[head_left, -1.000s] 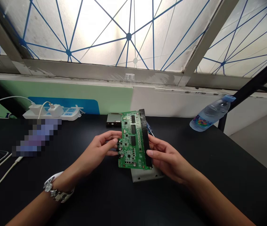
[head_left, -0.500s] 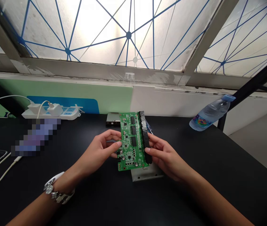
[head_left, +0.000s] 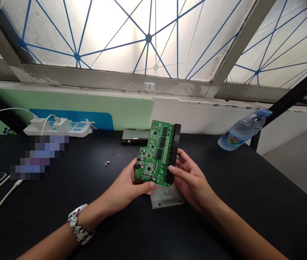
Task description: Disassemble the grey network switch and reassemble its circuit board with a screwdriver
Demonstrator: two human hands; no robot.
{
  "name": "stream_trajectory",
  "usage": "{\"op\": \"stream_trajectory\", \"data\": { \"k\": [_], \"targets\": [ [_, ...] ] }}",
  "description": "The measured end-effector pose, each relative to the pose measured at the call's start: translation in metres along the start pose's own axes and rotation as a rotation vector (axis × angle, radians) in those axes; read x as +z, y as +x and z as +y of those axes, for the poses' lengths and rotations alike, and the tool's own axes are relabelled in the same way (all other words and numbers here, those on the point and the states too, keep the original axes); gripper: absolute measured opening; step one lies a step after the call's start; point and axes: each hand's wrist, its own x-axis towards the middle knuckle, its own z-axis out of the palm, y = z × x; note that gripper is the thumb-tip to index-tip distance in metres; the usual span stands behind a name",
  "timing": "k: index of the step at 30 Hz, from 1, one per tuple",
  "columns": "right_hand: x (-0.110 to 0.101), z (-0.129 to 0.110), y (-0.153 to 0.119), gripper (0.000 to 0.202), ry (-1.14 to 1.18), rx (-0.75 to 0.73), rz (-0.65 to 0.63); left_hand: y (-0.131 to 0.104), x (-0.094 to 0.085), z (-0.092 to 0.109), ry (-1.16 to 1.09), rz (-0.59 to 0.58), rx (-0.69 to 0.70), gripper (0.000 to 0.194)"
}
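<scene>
A green circuit board [head_left: 153, 155] with black chips and a long black connector row along its right side is held up, tilted, between both hands. At its lower left corner my left hand [head_left: 134, 182] grips it, thumb along the bottom edge. My right hand [head_left: 190, 173] pinches the connector side, with the thumb in front and the other fingers behind. Under the board lies a grey metal plate [head_left: 167, 200] with small holes, partly hidden by the board and my right hand. Behind the board, a flat metal case [head_left: 134, 136] rests on the black table.
Several small screws [head_left: 107, 163] lie left of the board on the black table [head_left: 110, 231]. A white power strip [head_left: 84, 128] with plugs and cables stands at the back left. A plastic water bottle [head_left: 240, 131] leans at the back right against a black frame.
The board has turned clockwise and shifted slightly right and up. My left hand has moved down and right to the board's lower corner, uncovering the screws and more of the metal case.
</scene>
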Motion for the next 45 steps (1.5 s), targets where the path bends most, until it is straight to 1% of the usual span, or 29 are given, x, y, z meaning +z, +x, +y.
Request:
{"op": "stream_trajectory", "data": {
  "k": [4, 11, 18, 22, 29, 34, 38, 43, 45],
  "targets": [
    [0.0031, 0.001, -0.0019, 0.037, -0.037, -0.011, -0.02, 0.001, 0.0018, -0.0026, 0.005, 0.038, 0.015, 0.058],
    [-0.0008, 0.0013, -0.0001, 0.035, -0.176, -0.104, -0.086, -0.0013, 0.0026, -0.003, 0.02, 0.066, 0.059, 0.054],
    [0.0021, -0.0002, -0.0064, 0.036, -0.339, -0.22, -0.113, -0.0047, 0.0036, -0.0058, 0.131, 0.152, 0.241, 0.044],
    [-0.0003, 0.0009, -0.0085, 0.036, -0.402, -0.256, -0.122, -0.0047, 0.0034, -0.0074, 0.178, 0.182, 0.295, 0.042],
    [-0.0005, 0.0011, -0.0067, 0.036, -0.382, -0.241, -0.126, -0.005, 0.0044, -0.0084, 0.19, 0.198, 0.303, 0.041],
    [-0.0033, 0.0026, -0.0049, 0.038, -0.449, -0.251, -0.1, -0.0046, 0.0051, -0.0086, 0.177, 0.198, 0.304, 0.042],
    [-0.0044, 0.0016, -0.0038, 0.04, -0.484, -0.247, -0.104, -0.0049, 0.0057, -0.0072, 0.186, 0.199, 0.292, 0.044],
    [-0.0024, -0.0012, -0.0042, 0.04, -0.496, -0.197, -0.085, -0.0059, 0.0048, -0.0035, 0.215, 0.168, 0.243, 0.049],
    [-0.0013, -0.0018, -0.0039, 0.04, -0.472, -0.184, -0.073, -0.0066, 0.0034, -0.0012, 0.245, 0.152, 0.249, 0.048]
  ]
}}
